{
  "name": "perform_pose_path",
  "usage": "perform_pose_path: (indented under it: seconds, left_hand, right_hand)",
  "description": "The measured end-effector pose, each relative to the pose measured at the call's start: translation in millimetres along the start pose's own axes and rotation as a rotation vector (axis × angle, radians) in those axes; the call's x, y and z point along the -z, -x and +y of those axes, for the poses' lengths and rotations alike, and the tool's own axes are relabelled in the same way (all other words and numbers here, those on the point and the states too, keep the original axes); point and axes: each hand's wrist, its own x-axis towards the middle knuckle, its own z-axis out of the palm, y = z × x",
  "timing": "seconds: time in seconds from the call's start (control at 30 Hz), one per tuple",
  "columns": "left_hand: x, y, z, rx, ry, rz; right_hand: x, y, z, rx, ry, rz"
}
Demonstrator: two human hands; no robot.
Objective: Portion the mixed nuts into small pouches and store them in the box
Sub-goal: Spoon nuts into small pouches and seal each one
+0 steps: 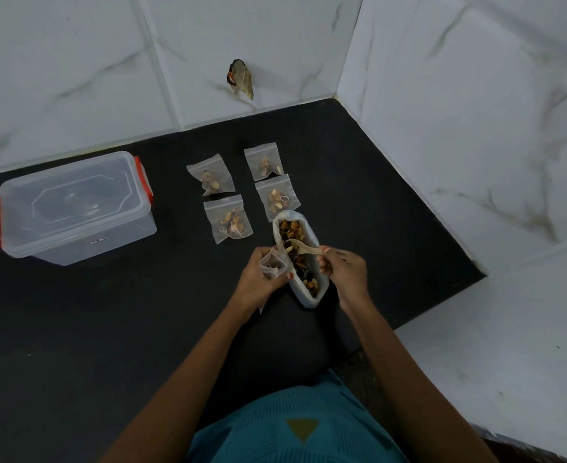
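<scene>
pouch [273, 264] in left hand [257, 279], spoon [303, 247] pinched by right hand [345, 270]

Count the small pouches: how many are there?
5. Four filled ones lie on the black counter: back-left pouch, front-left pouch, back-right pouch, front-right pouch. The fifth pouch is held open in the left hand. The closed box might hide more.

Single view, head-worn, wide-angle. Faces forward and steeply down, from above and behind the left hand [258, 278] and right hand [346, 273]. Close range: both just below frame centre. Takes in counter [75, 329] around the hands, box [71, 208] well left of the left hand, wall [75, 61] beyond, shirt [275, 426] nearest the lens.
</scene>
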Motion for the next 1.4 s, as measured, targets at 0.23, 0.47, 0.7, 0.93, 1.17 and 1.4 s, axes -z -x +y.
perform_pose_path:
  seconds: [0.23, 0.47, 0.7, 0.93, 1.17, 1.4]
  left_hand:
    - [1.2, 1.8, 1.0, 0.006, 0.024, -0.002]
    - [0.3, 4.8, 3.4, -0.026, -0.011, 0.053]
    - [3.1, 7.4, 13.3, -0.077, 0.002, 0.089]
    - [0.0, 9.3, 26.9, -0.17, -0.015, 0.11]
    - [-6.8, 9.6, 41.7, -0.239, -0.059, 0.166]
    - [-9.3, 11.5, 43.0, -0.31, -0.034, 0.145]
  right_hand:
    - [6.3, -2.6, -4.1, -0.048, -0.124, 0.022]
    - [12.1, -2.0, -5.5, -0.017, -0.121, 0.017]
    - [18.4, 4.0, -12.6, -0.06, -0.167, 0.002]
    - [22.7, 32.0, -38.4, -0.006, -0.198, -0.063]
    - [20.5, 68.0, -62.8, 0.148, -0.038, -0.152]
    - [4.6, 79.0, -54.8, 0.455, 0.313, -0.102]
